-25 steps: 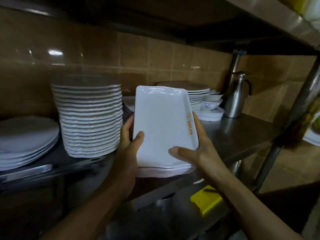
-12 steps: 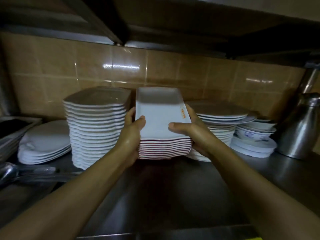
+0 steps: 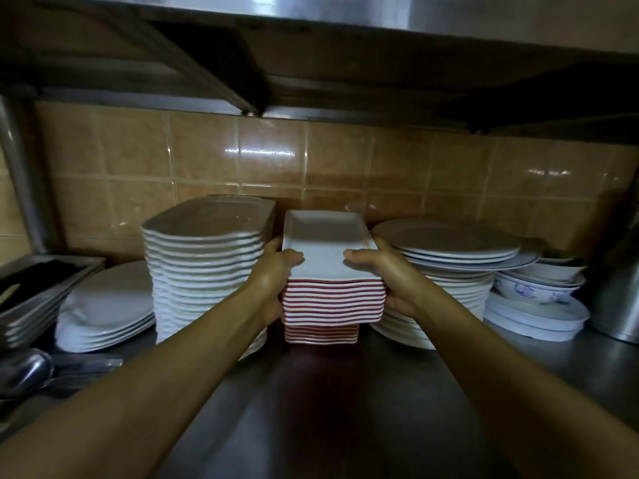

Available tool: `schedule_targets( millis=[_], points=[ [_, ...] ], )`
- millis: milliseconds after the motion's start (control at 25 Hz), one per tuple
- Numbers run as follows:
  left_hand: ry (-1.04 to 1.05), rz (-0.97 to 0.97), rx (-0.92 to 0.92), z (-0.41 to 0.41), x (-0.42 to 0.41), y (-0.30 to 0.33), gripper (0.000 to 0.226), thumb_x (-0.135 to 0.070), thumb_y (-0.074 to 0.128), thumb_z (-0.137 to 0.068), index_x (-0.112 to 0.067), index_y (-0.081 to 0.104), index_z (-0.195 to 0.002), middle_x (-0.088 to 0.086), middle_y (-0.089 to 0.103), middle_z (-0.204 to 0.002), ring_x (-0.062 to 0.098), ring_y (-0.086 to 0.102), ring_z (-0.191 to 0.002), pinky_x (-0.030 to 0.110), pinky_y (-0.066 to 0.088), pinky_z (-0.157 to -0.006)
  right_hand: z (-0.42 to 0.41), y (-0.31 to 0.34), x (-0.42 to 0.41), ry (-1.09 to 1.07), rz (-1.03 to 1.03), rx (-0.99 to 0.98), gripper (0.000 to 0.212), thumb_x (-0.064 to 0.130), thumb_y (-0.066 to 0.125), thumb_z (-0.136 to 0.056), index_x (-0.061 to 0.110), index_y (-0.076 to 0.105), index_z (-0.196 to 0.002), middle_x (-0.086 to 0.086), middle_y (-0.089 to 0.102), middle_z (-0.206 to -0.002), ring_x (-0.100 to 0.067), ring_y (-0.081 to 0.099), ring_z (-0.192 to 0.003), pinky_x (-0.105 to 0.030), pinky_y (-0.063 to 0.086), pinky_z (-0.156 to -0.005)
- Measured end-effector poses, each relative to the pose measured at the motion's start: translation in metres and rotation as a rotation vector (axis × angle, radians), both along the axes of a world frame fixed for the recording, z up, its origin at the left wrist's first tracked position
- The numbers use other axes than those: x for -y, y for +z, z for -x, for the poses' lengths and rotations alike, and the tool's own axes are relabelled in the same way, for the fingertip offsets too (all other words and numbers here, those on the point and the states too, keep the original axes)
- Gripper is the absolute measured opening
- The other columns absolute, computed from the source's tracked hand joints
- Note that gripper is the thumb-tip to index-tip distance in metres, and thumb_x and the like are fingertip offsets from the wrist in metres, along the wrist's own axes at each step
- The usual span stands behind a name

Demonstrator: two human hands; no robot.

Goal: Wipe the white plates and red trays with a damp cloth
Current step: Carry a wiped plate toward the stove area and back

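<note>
**Both hands clasp a stack of red-edged trays on the steel shelf**

On the dull stainless-steel shelf [image 3: 345, 409], against a wall of glossy tan tiles [image 3: 207, 160], a stack of rectangular trays, white inside and red at the rims [image 3: 333, 302], is held from both sides. The left hand [image 3: 273, 281] grips its left edge with the thumb hooked over the top tray; the right hand [image 3: 390, 274] grips the right edge the same way. The upper trays sit slightly offset from a few at the bottom, which rest on the shelf.

Just left of it stands a tall stack of wavy-edged white rectangular plates [image 3: 207, 271], and further left a low stack of white oval plates [image 3: 107, 305] beside a pile of metal trays [image 3: 34, 292]. To the right is a stack of round white plates [image 3: 453, 254], then white bowls with blue patterns [image 3: 539, 288].
</note>
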State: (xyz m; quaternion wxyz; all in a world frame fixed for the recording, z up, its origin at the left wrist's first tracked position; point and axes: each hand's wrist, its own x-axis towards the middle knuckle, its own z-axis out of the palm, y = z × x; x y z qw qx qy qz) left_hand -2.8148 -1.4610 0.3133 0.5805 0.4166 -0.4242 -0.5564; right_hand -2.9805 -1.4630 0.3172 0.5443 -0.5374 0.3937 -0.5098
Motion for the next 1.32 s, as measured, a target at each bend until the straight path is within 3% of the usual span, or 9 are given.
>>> schedule_targets(
  millis=[240, 320, 400, 520, 640, 760, 840, 1120, 1320],
  points=[
    [0.018, -0.089, 0.023, -0.002, 0.005, 0.006, 0.044, -0.001, 0.042, -0.089, -0.013, 0.047, -0.132, 0.014, 0.064, -0.096, 0.031, 0.062, -0.079, 0.038, 0.05, -0.063, 0.001, 0.011, -0.005, -0.022, -0.068, -0.004, 0.033, 0.019, 0.056, -0.092, 0.012, 0.053, -0.124, -0.01, 0.067, -0.114, -0.028, 0.063, -0.108, -0.041, 0.052, -0.09],
    [0.019, -0.14, 0.057, 0.0, 0.005, 0.011, 0.039, -0.004, 0.043, -0.089, -0.011, 0.05, -0.127, 0.012, 0.061, -0.084, 0.029, 0.059, -0.071, 0.037, 0.048, -0.061, 0.002, 0.018, -0.013, 0.002, -0.11, 0.017, 0.022, 0.029, 0.05, -0.095, 0.017, 0.057, -0.112, 0.001, 0.073, -0.091, -0.018, 0.069, -0.089, -0.031, 0.057, -0.07],
    [0.008, -0.176, 0.089, 0.001, 0.003, 0.015, 0.037, -0.007, 0.043, -0.089, -0.01, 0.052, -0.124, 0.013, 0.059, -0.081, 0.029, 0.057, -0.068, 0.037, 0.048, -0.062, 0.002, 0.018, -0.023, -0.04, -0.06, -0.045, 0.032, 0.036, 0.048, -0.096, 0.02, 0.051, -0.123, 0.004, 0.071, -0.1, -0.011, 0.068, -0.088, -0.023, 0.055, -0.059],
    [-0.025, -0.193, 0.112, 0.002, 0.001, 0.018, 0.037, -0.009, 0.043, -0.089, -0.008, 0.052, -0.125, 0.015, 0.059, -0.084, 0.029, 0.057, -0.069, 0.036, 0.047, -0.065, 0.005, 0.008, -0.039, -0.246, 0.293, -0.477, 0.067, 0.041, 0.065, -0.084, 0.03, 0.031, -0.14, 0.003, 0.046, -0.138, -0.008, 0.051, -0.113, -0.019, 0.049, -0.084],
    [-0.039, -0.22, 0.132, 0.001, 0.0, 0.021, 0.036, -0.011, 0.044, -0.089, -0.008, 0.053, -0.123, 0.015, 0.059, -0.084, 0.029, 0.056, -0.07, 0.037, 0.046, -0.067, -0.001, -0.014, -0.042, -0.364, 0.68, -1.258, 0.111, 0.048, 0.078, -0.065, 0.037, 0.006, -0.148, 0.002, 0.014, -0.155, -0.019, 0.011, -0.141, -0.036, 0.015, -0.114],
    [-0.035, -0.223, 0.14, 0.001, 0.0, 0.022, 0.036, -0.011, 0.045, -0.088, -0.008, 0.054, -0.123, 0.016, 0.061, -0.088, 0.029, 0.057, -0.073, 0.037, 0.046, -0.066, -0.015, -0.032, -0.041, -0.536, 0.921, -1.576, 0.119, 0.048, 0.085, -0.049, 0.027, 0.023, -0.148, -0.015, 0.033, -0.145, -0.033, 0.027, -0.138, -0.055, 0.019, -0.111],
    [-0.037, -0.226, 0.142, 0.002, 0.001, 0.022, 0.038, -0.012, 0.045, -0.089, -0.01, 0.053, -0.125, 0.017, 0.061, -0.094, 0.03, 0.057, -0.076, 0.039, 0.046, -0.069, -0.016, -0.038, -0.036, -0.667, 1.024, -1.601, 0.119, 0.043, 0.091, -0.038, 0.021, 0.037, -0.142, -0.018, 0.055, -0.126, -0.034, 0.049, -0.122, -0.059, 0.032, -0.102],
    [-0.114, -0.262, 0.152, -0.003, -0.006, 0.027, 0.037, -0.034, 0.047, -0.093, -0.012, 0.056, -0.122, 0.016, 0.062, -0.116, 0.033, 0.058, -0.097, 0.052, 0.042, -0.094, -0.013, -0.038, -0.026, -0.777, 1.099, -1.513, 0.105, 0.034, 0.093, -0.031, 0.014, 0.053, -0.126, -0.017, 0.063, -0.105, -0.035, 0.063, -0.098, -0.051, 0.049, -0.087],
    [0.019, 0.361, 0.743, -0.02, -0.029, 0.0, 0.098, -0.049, 0.077, -0.066, -0.028, 0.022, -0.145, 0.004, 0.033, -0.148, 0.019, 0.04, -0.129, 0.043, 0.038, -0.104, -0.011, -0.033, -0.024, -0.776, 1.139, -1.437, 0.092, 0.03, 0.091, -0.039, 0.008, 0.06, -0.123, -0.018, 0.063, -0.107, -0.038, 0.062, -0.099, -0.052, 0.048, -0.088]
  ],
)
